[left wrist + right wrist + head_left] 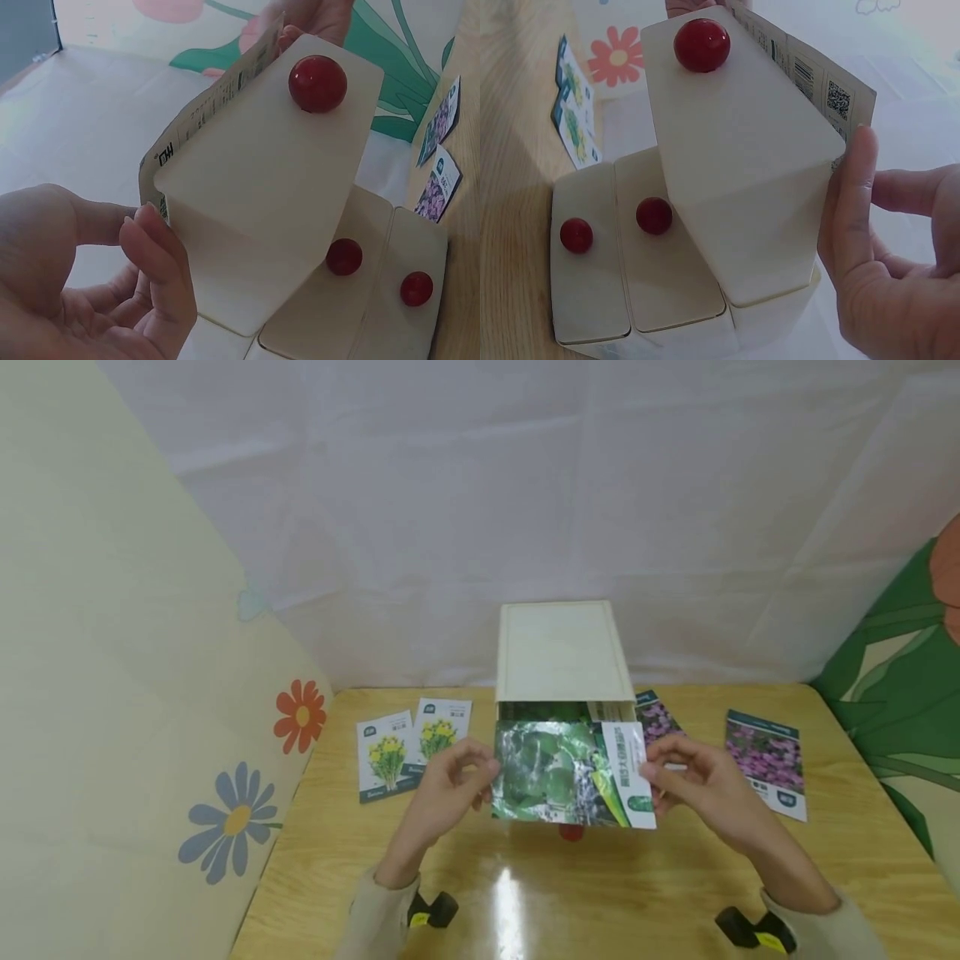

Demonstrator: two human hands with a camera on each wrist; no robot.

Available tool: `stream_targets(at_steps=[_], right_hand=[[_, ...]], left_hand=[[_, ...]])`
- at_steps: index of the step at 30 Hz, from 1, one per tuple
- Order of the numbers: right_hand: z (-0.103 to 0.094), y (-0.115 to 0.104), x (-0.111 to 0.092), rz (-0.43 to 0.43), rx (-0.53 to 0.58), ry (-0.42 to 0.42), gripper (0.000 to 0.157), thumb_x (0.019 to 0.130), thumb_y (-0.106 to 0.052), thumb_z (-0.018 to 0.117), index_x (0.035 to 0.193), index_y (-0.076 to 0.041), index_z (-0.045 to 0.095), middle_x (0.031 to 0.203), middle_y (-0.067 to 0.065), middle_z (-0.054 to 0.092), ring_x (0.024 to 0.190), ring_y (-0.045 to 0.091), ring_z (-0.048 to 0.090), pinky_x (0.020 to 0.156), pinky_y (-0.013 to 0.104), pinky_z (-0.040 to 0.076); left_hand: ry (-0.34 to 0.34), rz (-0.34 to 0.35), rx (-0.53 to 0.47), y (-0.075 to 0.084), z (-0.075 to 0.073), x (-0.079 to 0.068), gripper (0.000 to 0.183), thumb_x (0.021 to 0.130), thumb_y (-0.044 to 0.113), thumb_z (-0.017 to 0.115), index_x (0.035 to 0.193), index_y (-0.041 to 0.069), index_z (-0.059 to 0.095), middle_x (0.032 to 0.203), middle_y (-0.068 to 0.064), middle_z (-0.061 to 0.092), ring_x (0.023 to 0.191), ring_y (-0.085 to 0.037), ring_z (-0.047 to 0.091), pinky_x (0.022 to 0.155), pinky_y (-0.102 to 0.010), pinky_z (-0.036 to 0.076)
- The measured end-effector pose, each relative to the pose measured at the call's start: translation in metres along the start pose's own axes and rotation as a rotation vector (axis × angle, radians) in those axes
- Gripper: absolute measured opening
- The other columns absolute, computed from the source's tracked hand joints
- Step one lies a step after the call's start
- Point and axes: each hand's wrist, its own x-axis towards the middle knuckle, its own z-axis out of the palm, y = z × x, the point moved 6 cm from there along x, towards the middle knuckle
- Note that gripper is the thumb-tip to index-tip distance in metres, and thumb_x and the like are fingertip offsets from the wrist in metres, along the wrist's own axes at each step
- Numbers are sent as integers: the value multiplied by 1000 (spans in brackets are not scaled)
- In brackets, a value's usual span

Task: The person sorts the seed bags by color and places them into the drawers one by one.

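Observation:
A glossy seed packet [555, 772] with round green produce on it lies flat across the top of a pulled-out white drawer [262, 150]. At its left end, my left hand [453, 781] pinches the edge between thumb and fingers. My right hand [701, 781] grips the opposite, white-printed end the same way. The drawer's red knob [702, 45] faces me beneath the packet. Behind the packet, a strip of the drawer's inside shows more green packaging [543, 710]; the rest is hidden.
The drawer belongs to a small cream cabinet [562, 647]; its two lower drawers, with red knobs [344, 256], are closed. Two yellow-flower packets [386, 756] overlap on the wooden table [637, 893] at left. Pink-flower packets [767, 756] lie at right, one partly behind my right hand.

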Motion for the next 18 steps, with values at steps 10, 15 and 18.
stream_targets(at_steps=[10, 15, 18], right_hand=[[-5, 1, 5, -20, 11, 38, 9, 106, 2, 61, 114, 0, 65, 91, 2, 70, 64, 17, 69, 57, 33, 65], [-4, 1, 9, -14, -21, 50, 7, 107, -1, 61, 113, 1, 65, 85, 3, 69, 62, 18, 68, 56, 33, 65], [-5, 2, 11, -9, -29, 55, 8, 107, -2, 62, 112, 3, 66, 81, 4, 70, 61, 18, 68, 56, 33, 65]], left_hand=[[26, -30, -7, -6, 1, 9, 20, 106, 14, 66, 119, -1, 67, 107, -22, 70, 69, -14, 65, 59, -19, 56], [48, -38, -5, -7, 0, 11, 19, 106, 15, 65, 117, 0, 68, 106, -23, 70, 68, -12, 64, 58, -19, 55], [63, -49, 3, -7, -1, 13, 18, 106, 16, 66, 116, 1, 69, 102, -16, 71, 68, -14, 63, 58, -19, 55]])
